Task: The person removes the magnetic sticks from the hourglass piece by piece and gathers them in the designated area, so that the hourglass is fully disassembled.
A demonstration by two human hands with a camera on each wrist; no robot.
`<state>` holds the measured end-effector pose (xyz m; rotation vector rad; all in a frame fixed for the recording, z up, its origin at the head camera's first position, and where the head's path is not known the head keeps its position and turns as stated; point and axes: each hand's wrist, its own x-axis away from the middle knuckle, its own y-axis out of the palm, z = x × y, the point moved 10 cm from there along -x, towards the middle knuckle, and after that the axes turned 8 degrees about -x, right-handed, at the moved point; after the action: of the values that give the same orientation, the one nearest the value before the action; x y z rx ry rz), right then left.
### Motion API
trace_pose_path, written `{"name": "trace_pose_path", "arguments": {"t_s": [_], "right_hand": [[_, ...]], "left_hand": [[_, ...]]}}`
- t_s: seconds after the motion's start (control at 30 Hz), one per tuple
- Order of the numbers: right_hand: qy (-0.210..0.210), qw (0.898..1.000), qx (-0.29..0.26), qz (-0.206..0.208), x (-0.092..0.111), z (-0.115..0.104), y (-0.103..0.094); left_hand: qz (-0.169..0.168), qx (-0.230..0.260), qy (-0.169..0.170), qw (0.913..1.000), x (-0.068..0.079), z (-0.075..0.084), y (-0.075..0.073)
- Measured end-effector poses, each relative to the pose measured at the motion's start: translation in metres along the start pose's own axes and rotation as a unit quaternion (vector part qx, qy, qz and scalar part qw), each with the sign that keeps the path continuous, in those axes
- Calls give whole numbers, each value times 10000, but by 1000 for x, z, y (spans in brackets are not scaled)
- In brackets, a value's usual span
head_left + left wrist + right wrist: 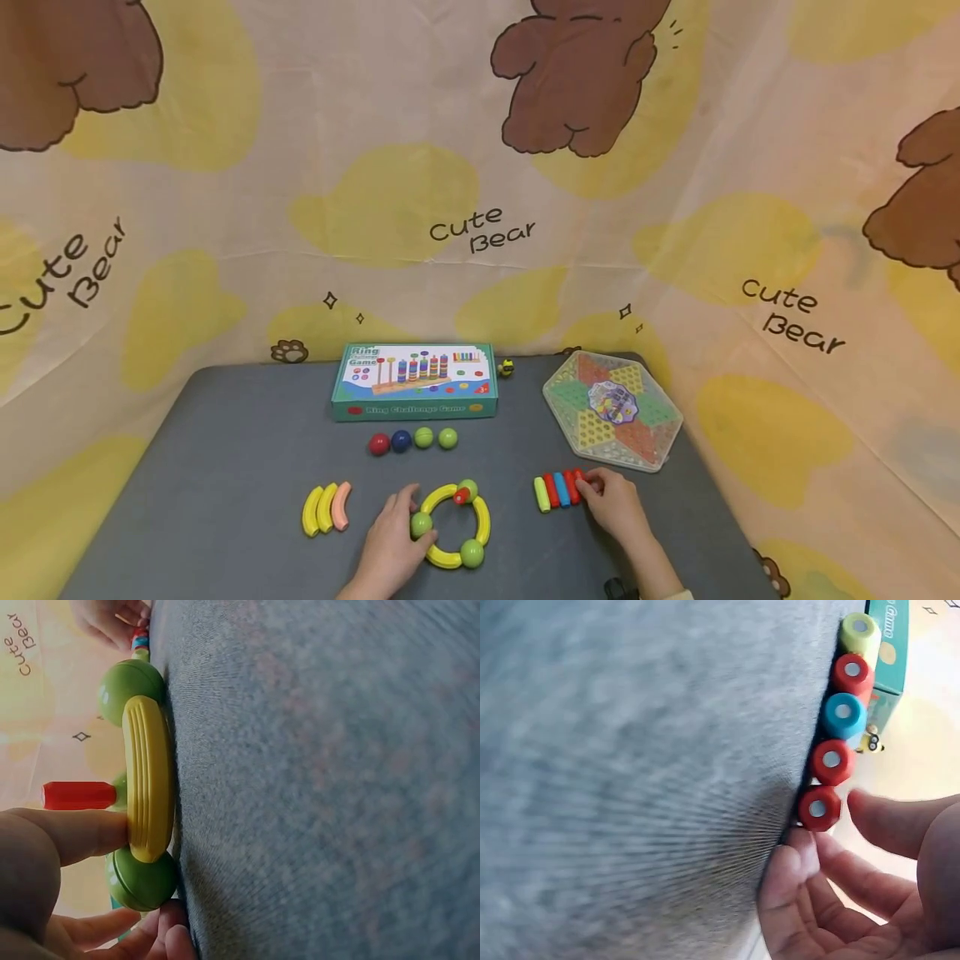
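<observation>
A ring of curved yellow bars [483,521] joined by green balls [472,553] lies on the table, with one red rod [461,496] upright at its far ball. My left hand [392,537] holds the ring's left green ball [142,880] between thumb and fingers. In the left wrist view the thumb reaches a yellow bar [148,776]. Right of the ring, lime, red and blue rods [562,490] lie side by side. My right hand [617,504] grips the rightmost red rod [820,808], fingers against its outer side and thumb close over it.
Two yellow curved bars and a pink one [341,506] lie at the left. Red, blue and green balls [401,441] line up before a Ring Challenge Game box [414,382]. A hexagonal game board [585,442] lies back right; a small yellow figure [507,367] sits beside the box.
</observation>
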<state>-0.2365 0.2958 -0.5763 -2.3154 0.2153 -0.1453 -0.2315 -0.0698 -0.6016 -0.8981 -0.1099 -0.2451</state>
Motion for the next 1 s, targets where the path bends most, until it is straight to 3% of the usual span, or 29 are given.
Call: {"name": "trace_pose_path", "arguments": {"t_s": [0.33, 0.47, 0.63, 0.77, 0.87, 1.0], "right_hand": [[69, 9999, -62, 102, 1, -13, -9], [-78, 9992, -404, 8, 6, -34, -6], [-598, 9939, -891, -235, 16, -69, 4], [-1166, 9844, -1118, -701, 24, -97, 23], [-1587, 9707, -1278, -1276, 30, -116, 44], [-1819, 9560, -1298, -1901, 39, -132, 69]], "left_hand": [[17, -60, -67, 10000, 1, -1, -1], [94, -66, 151, 9998, 2, 2, -3], [-76, -77, 191, 9998, 1, 4, 1], [-210, -213, 95, 9995, -1, 3, 4], [-303, -255, 131, 9991, -2, 3, 6], [-401, -273, 214, 9986, -2, 5, 8]]}}
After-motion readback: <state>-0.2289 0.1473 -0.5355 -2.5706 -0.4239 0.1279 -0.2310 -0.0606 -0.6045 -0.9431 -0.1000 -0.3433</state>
